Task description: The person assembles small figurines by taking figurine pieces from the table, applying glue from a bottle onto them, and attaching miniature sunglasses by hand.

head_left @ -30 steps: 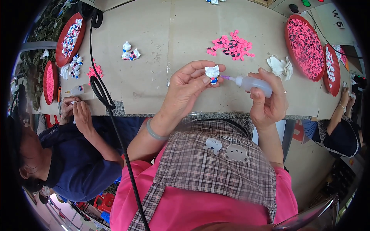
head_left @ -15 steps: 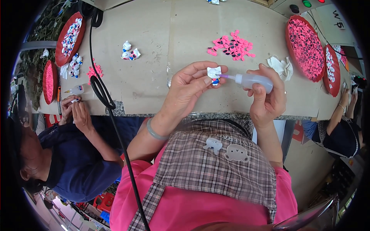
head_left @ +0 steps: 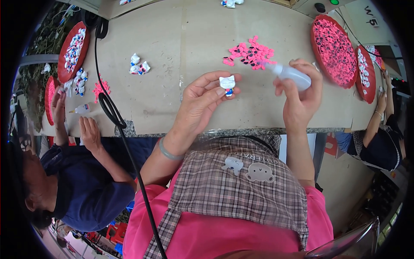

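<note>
Between thumb and fingers, my left hand [head_left: 199, 98] holds a small white cat-shaped figurine [head_left: 227, 82] with a blue and pink lower body, upright, its head uppermost. My right hand [head_left: 305, 96] is wrapped round a translucent squeeze bottle [head_left: 295, 77] with a thin nozzle. The nozzle points left, blurred, over the edge of a pile of small pink pieces with dark spots [head_left: 254, 54], apart from the figurine. A small cluster of similar figurines [head_left: 139, 68] lies on the table to the left.
Red oval trays hold pink pieces [head_left: 316, 64] and white figurines [head_left: 359, 84] at right. Another red tray [head_left: 62, 72] of figurines stands at left. A black cable [head_left: 113, 113] hangs across the view. A co-worker's hand [head_left: 90, 134] is near another bottle [head_left: 82, 108].
The bottle has drawn away from the figurine, to the right and up, with my right hand. The co-worker's hands at left have separated, one reaching toward the trays.
</note>
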